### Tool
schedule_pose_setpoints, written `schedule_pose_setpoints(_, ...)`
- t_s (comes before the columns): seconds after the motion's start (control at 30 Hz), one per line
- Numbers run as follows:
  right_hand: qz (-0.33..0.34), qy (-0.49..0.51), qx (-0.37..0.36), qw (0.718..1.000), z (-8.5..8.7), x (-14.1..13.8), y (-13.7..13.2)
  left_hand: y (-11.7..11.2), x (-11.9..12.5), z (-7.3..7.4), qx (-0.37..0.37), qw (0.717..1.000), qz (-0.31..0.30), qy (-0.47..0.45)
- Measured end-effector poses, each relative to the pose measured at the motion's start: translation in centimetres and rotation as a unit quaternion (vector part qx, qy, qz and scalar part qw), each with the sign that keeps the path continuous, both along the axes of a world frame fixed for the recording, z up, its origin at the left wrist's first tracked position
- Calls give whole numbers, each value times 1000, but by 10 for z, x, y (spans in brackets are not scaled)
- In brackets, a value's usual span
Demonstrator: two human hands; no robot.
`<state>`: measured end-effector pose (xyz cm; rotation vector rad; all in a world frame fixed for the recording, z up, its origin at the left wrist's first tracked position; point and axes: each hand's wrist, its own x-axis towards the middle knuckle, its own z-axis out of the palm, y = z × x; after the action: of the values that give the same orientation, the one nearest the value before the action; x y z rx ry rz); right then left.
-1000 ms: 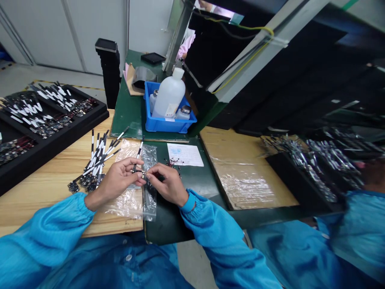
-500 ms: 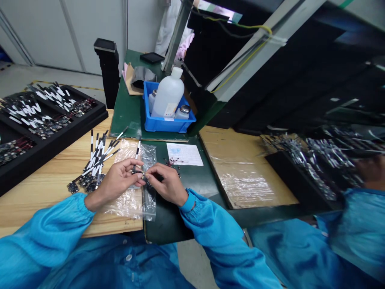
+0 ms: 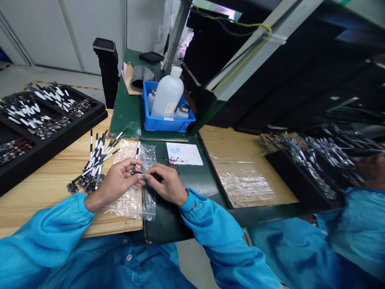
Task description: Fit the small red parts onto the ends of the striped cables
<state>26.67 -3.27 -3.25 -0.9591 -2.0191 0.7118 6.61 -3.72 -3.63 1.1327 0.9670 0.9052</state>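
Evidently the handling centres on the clear plastic bag, over which both hands of the person meet. The left hand grasps a small circuit board between thumb and fingers, its black-and-white strip rising past the fingertips toward the bag's far edge. The right hand has thumb and forefinger pinched at the board's right end; the detail there is too small to make out. Just left of the bag, a pile of similar strip-tailed boards lies on a wooden surface, and farther left stands a black tray filled with more. Just right of the bag are small parts with red wires, touching a printed sheet. Beyond the bag, a blue bin holds a large white bottle and two smaller ones. Well right of it lies a plastic-covered cardboard panel, with a co-worker's blue sleeve farther right.
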Motion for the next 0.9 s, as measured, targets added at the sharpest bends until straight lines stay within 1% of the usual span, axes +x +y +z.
schedule_pose_setpoints(0.17,1,-2,3,1000,0,0,0,-1,0,5,17,999,18,24)
schedule_pose_setpoints(0.33,0,-6,2,1000,1,1,0,-1,0,10,48,995,29,76)
schedule_pose_setpoints(0.57,2,-9,0,1000,1,1,0,-5,0,8,112,986,41,120)
schedule_pose_setpoints(0.67,0,-7,-3,1000,2,1,-1,-7,-1,5,164,974,44,150)
schedule_pose_setpoints(0.8,3,-9,-5,1000,1,1,-1,-8,-4,2,254,943,52,208)
schedule_pose_setpoints(0.9,6,-13,-2,1000,-1,2,0,-8,-5,2,292,927,50,230)
